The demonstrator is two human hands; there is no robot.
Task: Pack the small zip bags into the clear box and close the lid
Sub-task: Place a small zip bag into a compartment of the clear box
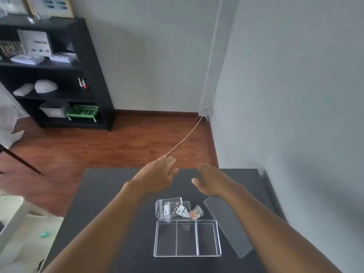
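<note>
we are at the start: nothing is packed yet. our left hand (157, 174) and right hand (208, 180) hover spread and empty above the tabletop (102, 194), beyond the bags (177, 209). the bags lie heaped just behind the box (187, 239), whose long axis runs left to right, three compartments bare. the lid (226, 223) lies off, angled at its right. next we judge: reach back, pinch one bag.
</note>
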